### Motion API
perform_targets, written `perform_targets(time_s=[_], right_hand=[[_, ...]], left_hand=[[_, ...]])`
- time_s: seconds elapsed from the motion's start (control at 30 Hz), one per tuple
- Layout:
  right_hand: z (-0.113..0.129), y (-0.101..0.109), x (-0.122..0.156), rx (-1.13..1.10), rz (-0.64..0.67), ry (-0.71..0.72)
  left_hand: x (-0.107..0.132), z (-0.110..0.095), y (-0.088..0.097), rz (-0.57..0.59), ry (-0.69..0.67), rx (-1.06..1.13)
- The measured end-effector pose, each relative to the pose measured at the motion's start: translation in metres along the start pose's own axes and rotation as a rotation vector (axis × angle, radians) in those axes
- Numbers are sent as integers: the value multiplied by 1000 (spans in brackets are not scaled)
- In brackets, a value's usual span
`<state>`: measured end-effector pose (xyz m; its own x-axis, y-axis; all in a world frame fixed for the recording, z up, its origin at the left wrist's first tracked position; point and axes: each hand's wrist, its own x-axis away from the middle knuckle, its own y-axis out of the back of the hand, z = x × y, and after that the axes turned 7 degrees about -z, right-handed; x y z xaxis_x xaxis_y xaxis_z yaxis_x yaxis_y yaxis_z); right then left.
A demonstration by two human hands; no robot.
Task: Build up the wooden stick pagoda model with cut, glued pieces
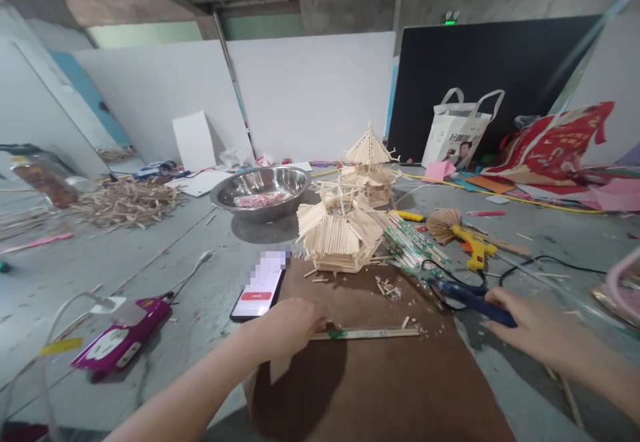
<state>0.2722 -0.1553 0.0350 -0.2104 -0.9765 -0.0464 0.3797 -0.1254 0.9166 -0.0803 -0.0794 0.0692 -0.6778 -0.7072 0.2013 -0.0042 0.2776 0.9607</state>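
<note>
My left hand (293,325) is closed, its fingers at the left end of a pair of chopsticks in a paper-and-plastic wrapper with green print (373,334), which lies across a brown board (400,389). Fingertips are partly hidden. To the right, my right hand (520,319) grips the dark blue handle of a pair of pliers (473,297), whose jaws point left and are hard to make out. Ahead stands a small pavilion model of thin wooden sticks (343,232), with an open top. Short cut stick pieces (389,289) are scattered on the board.
Behind is a taller stick tower (370,155). A phone (263,285) and a steel basin (260,192) are left of the model. Wrapped chopsticks (415,245), a yellow glue gun (474,247) and its black cable sit right. A purple power strip (125,335) lies far left.
</note>
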Motion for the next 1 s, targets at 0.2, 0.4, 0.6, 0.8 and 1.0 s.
perform_targets(time_s=[0.2,0.4,0.6,0.8,1.0], right_hand=[[15,31,-7,-251,-126,-26],[40,15,-11,-969,315,-142],[73,-24,-22,-1439,380,-98],[99,-48,-25,-1562,243,-126],[105,-65,-13,-1619,345,127]], left_hand=[[-3,-15,4,-287,-80,117],[-30,-31,-8,-585,40,599],[-58,-52,-39,-610,110,1237],[-61,-65,-49,-718,249,1393],[-63,-67,-73,-695,138,1211]])
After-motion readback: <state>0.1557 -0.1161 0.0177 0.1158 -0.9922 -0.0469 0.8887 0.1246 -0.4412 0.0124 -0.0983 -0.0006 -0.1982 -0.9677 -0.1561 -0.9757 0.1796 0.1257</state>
